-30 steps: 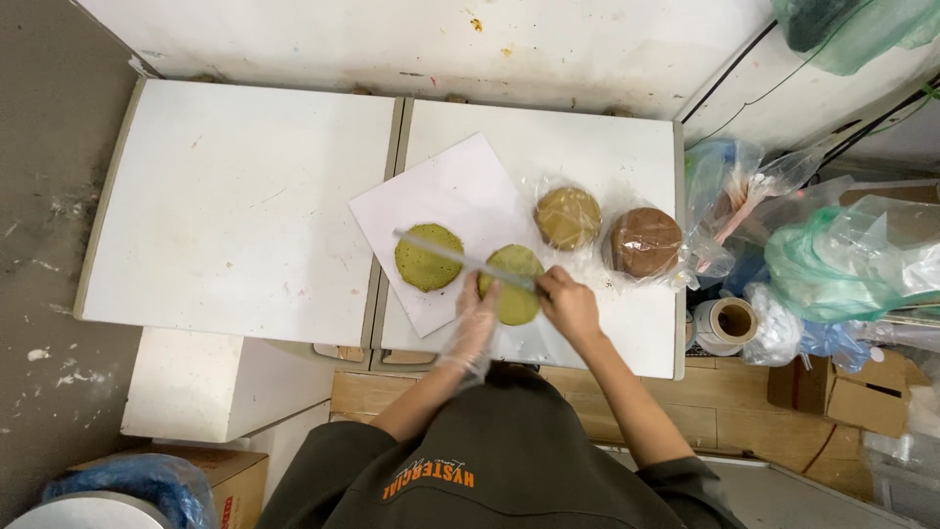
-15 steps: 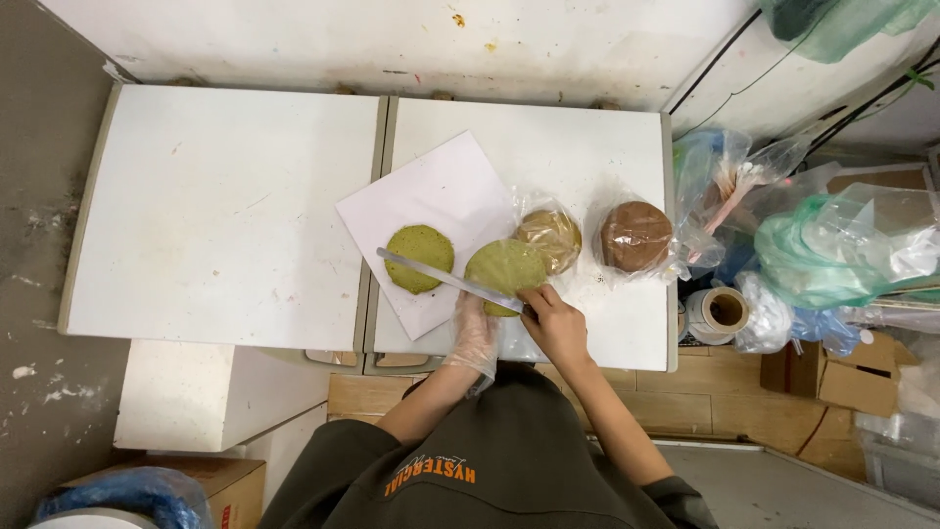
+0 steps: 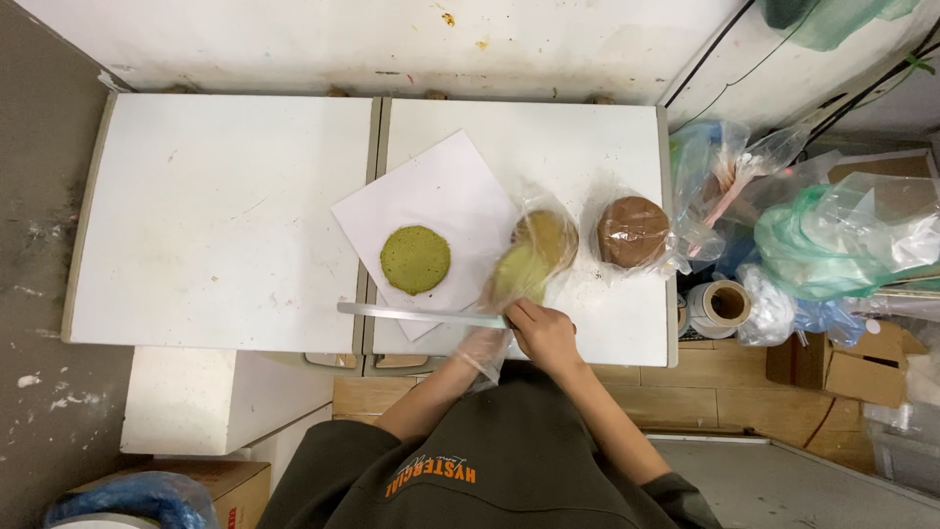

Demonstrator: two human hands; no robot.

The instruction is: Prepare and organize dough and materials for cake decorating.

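A: Two white tables pushed side by side, seam down the middle, and a white paper sheet lying angled across that seam.

B: What's on the sheet?

A: One flat green disc, round, rough-edged, matte olive-green. It sits on the sheet's near-left part, just beside the seam, touching nothing else.

B: Other discs?

A: I count four rounds in all. A second green one, blurred, tilted up just above the hands at the sheet's right edge. A tan one in clear plastic touching it behind. A brown one in its own clear bag, further right, near the table's right edge.

B: And the hands?

A: Right hand is closed around the handle end of a long thin knife, the blade lying flat and pointing left along the near edge, below the green disc without touching it. Left hand, in a clear glove, sits under the right; whether it grips anything, I cannot tell.

B: Room to move?

A: The left table is bare, wide open. On the right, bags and a tape roll crowd against the edge.
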